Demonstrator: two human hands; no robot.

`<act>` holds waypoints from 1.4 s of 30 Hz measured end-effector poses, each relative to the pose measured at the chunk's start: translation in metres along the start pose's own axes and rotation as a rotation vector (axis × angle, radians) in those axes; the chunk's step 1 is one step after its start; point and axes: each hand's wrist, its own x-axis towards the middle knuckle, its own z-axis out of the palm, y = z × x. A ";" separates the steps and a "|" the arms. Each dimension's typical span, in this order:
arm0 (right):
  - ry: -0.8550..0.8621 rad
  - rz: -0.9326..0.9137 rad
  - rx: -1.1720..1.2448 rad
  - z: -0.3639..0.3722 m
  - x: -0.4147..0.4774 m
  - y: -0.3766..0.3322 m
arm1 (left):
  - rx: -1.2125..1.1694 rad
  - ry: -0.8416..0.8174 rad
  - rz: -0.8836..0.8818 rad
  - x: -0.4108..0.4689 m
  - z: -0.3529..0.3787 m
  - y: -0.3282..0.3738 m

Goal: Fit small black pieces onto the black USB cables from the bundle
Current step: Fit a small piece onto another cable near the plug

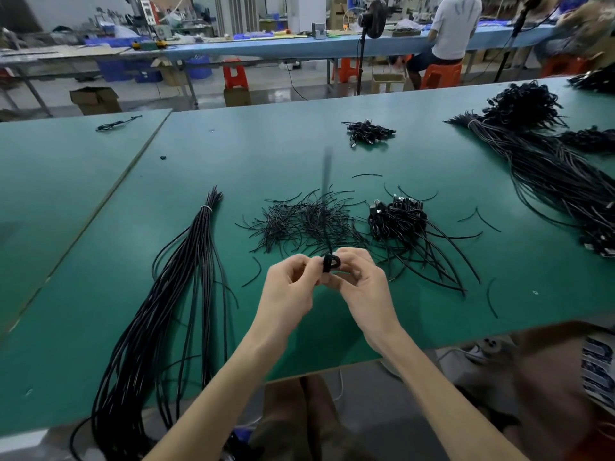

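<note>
- The cable [325,207] is held just above the green table [100,227], in front of the person; it rises from the fingers and away over a heap of short thin strands [299,221]; the tied bundle [186,277] lies to the left.
- The left hand [289,287] and the right hand [362,284] both have fingers curled, pinching the cable's near end from either side, fingertips almost meeting.
- Likely handling: light and limp, so the free length will whip about; the jacket looks smooth and may slip; best pinched close to the end being worked, where a short length acts stiffer.
- A black lump [331,262] shows between the fingertips; whether it is the small piece or the cable's bent end I cannot tell; fingers hide most of it.
- The cable's upper part is blurred; its far end cannot be made out.
- A heap of coiled cables [396,217] lies to the right; black on black, single ones are hard to separate.
</note>
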 end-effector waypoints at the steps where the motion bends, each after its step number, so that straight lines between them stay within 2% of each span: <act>1: -0.010 0.031 0.004 0.000 0.000 0.001 | 0.201 0.045 0.133 0.002 -0.005 0.000; 3: -0.007 0.119 0.031 0.000 -0.001 -0.003 | 0.625 0.142 0.428 0.003 -0.018 0.001; 5: -0.032 0.207 0.112 0.001 -0.002 -0.007 | 0.897 0.193 0.707 0.002 -0.029 0.004; 8: -0.145 0.225 0.157 0.000 -0.002 -0.013 | 1.030 0.105 0.959 0.005 -0.038 0.001; 11: -0.267 0.185 0.098 -0.004 -0.001 -0.013 | 1.069 0.012 1.014 0.007 -0.040 -0.006; 16: -0.358 0.131 0.055 -0.006 -0.001 -0.010 | 0.963 0.110 0.875 0.005 -0.036 -0.016; 21: -0.260 0.122 0.023 -0.005 -0.001 -0.010 | 0.271 0.051 0.403 -0.006 -0.011 -0.024; 26: -0.138 0.068 -0.076 -0.001 -0.003 -0.010 | -0.191 0.112 0.001 -0.016 0.008 -0.013; 30: -0.086 0.031 -0.114 -0.001 -0.003 -0.009 | -0.365 0.066 -0.226 -0.014 0.014 -0.005; 33: -0.046 0.023 -0.092 -0.003 -0.003 -0.007 | -0.421 -0.030 -0.267 -0.012 0.011 0.000; 35: -0.024 0.029 -0.080 -0.003 -0.002 -0.006 | -0.267 -0.033 -0.160 -0.009 0.008 0.000; 39: 0.009 0.101 -0.047 -0.003 -0.002 -0.007 | 0.226 0.063 0.227 0.001 -0.002 -0.003; 42: 0.020 0.213 0.107 0.002 -0.003 -0.012 | 0.641 0.160 0.616 0.011 -0.017 0.001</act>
